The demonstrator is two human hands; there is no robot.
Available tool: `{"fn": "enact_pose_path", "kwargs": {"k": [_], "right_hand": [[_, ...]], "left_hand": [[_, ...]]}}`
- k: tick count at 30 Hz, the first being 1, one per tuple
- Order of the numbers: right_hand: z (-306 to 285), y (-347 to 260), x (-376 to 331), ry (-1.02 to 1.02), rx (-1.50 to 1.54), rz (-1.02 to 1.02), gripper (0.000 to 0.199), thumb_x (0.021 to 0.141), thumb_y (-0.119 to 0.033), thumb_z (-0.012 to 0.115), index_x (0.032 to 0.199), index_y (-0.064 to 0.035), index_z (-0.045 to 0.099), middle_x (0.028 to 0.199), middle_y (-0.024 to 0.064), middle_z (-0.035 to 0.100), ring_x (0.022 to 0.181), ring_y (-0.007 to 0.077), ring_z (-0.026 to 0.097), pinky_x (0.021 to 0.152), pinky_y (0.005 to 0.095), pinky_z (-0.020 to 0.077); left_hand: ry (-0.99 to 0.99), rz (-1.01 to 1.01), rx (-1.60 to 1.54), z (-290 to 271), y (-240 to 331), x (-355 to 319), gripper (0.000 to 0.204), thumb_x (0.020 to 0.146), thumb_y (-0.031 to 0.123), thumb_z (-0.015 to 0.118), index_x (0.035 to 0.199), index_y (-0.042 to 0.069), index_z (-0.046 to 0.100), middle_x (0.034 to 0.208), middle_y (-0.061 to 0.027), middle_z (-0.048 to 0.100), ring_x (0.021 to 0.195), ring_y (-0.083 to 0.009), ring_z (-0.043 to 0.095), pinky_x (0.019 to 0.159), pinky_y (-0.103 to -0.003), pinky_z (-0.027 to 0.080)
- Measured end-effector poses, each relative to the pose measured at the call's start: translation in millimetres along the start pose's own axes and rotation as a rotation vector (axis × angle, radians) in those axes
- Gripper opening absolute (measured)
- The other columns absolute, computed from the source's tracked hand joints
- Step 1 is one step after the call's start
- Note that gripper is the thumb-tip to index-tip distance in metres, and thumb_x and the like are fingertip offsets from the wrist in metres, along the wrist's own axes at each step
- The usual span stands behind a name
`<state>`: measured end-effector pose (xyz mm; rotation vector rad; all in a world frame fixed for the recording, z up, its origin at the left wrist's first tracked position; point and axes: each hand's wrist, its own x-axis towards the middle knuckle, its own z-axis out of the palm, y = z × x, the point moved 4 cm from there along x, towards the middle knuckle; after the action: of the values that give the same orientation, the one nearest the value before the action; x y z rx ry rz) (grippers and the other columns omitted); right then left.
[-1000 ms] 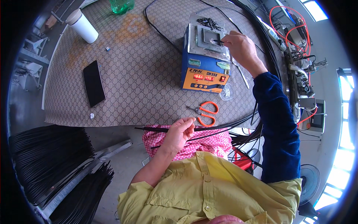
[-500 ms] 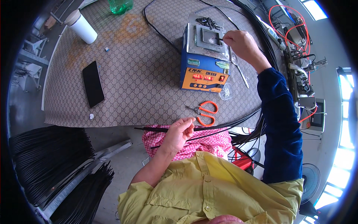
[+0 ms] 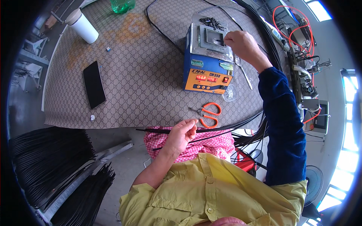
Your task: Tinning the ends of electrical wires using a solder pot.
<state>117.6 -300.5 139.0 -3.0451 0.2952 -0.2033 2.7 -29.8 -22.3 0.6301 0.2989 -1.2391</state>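
My right hand (image 3: 241, 43) is closed, fingers pinched, at the right rim of a blue solder pot (image 3: 205, 69) with an orange front and lit red digits. A thin dark piece (image 3: 219, 40) sticks out from its fingertips over the square metal well (image 3: 215, 37); its kind is too small to tell. My left hand (image 3: 181, 136) is closed at the table's front edge, thumb against the fingers. Black cables (image 3: 158, 130) pass behind it; what it grips, if anything, is hidden. Orange-handled snips (image 3: 209, 114) lie just beyond the left hand.
A pile of short black pieces (image 3: 212, 23) lies behind the well. A metal spatula (image 3: 245, 75) rests right of the pot. On the table's left are a phone (image 3: 94, 85) and a white tumbler (image 3: 83, 27). Black cable bundles (image 3: 52, 150) hang at lower left.
My right hand has shifted slightly left, and the dark piece now reaches farther over the well. The left hand has stayed put.
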Motion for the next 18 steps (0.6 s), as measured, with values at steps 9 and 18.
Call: {"fn": "enact_pose_path", "kwargs": {"k": [9,18], "right_hand": [[-12,7,-4,0.024,0.242,-0.004,0.017,0.072,-0.018,0.056,0.080,-0.0045,0.063,0.067,0.0143,0.060,0.058,0.0241,0.058,0.056,0.0321,0.0456],[-20,18,-9,-0.203,0.617,0.329,0.019,0.071,-0.020,0.062,0.077,-0.0019,0.064,0.053,0.0042,0.054,0.046,0.0105,0.047,0.047,0.0275,0.0399]], "left_hand": [[-0.004,-0.001,0.005,-2,-1,0,0.016,0.086,0.014,0.050,0.093,0.001,0.057,0.072,0.0000,0.053,0.060,-0.0080,0.047,0.054,-0.020,0.038],[-0.010,-0.005,0.010,-2,0,0,0.016,0.086,0.014,0.050,0.093,0.002,0.056,0.071,0.0003,0.053,0.060,-0.0077,0.047,0.053,-0.020,0.037]]}}
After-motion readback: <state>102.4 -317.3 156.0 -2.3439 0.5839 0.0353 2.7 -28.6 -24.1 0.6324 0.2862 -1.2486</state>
